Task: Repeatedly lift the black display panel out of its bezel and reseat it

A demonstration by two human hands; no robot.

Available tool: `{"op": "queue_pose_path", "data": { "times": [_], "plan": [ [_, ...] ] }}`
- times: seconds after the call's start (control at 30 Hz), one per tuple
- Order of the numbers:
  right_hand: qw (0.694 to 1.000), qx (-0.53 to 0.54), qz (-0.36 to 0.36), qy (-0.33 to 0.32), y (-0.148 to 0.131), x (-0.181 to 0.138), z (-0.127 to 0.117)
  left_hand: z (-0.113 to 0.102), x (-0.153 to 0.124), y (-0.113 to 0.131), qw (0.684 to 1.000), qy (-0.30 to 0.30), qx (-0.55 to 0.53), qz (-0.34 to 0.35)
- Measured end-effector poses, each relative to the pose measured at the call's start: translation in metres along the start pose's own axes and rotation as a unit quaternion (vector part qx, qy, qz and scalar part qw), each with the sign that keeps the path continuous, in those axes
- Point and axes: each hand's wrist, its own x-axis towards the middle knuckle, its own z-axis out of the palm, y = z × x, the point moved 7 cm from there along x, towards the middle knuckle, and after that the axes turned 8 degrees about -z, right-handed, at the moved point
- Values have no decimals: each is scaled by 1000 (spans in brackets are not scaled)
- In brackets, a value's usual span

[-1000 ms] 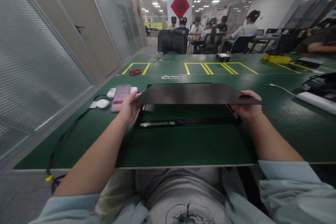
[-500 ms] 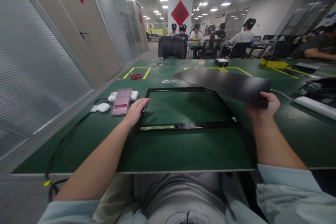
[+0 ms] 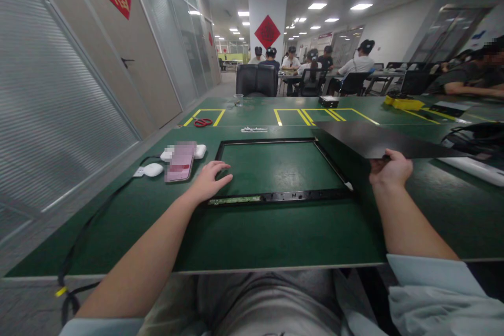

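Observation:
A black rectangular frame point(image 3: 311, 196) lies flat on the green table point(image 3: 283, 241), with a green strip like a circuit board along its near edge. Over the frame's left side is my left hand point(image 3: 212, 180), fingers apart and holding nothing; whether it touches the frame I cannot tell. My right hand point(image 3: 391, 168) grips a thin black panel point(image 3: 378, 140) by its near edge, the thumb on top. This panel is held above the table, to the right of the frame. A small white piece point(image 3: 348, 186) shows at the frame's near right corner.
Left of the frame lie a pink phone point(image 3: 181, 163), a white rounded device point(image 3: 153, 169) and a black strap point(image 3: 96, 210). Red scissors point(image 3: 203, 122), small white pieces point(image 3: 254, 129) and a clear cup point(image 3: 238, 100) lie farther back. A white bar point(image 3: 472, 169) is at right. Several people sit beyond.
My right hand has turned the panel flatter and shifted it right, away from the frame. My left fingers have spread over the frame's left side. The view has tilted up slightly.

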Motion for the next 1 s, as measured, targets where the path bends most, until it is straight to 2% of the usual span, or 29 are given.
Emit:
{"op": "queue_pose_path", "data": {
  "times": [0.1,0.33,0.47,0.63,0.83,1.0],
  "plan": [
    [998,-26,-36,54,-2,-3,-9,1,-1,0,1000,-6,4,-4],
    [992,-70,-19,106,6,5,-25,0,-1,1,1000,-3,-1,6],
    [988,-91,-27,120,8,9,-30,1,-1,2,1000,-9,4,11],
    [982,-132,18,137,20,12,-37,1,-1,6,1000,-8,-1,27],
    [970,-173,28,167,29,17,-50,1,-3,8,1000,-11,-5,29],
    [977,-142,32,157,32,17,-46,1,-3,9,999,-9,-15,33]
  ]
}}
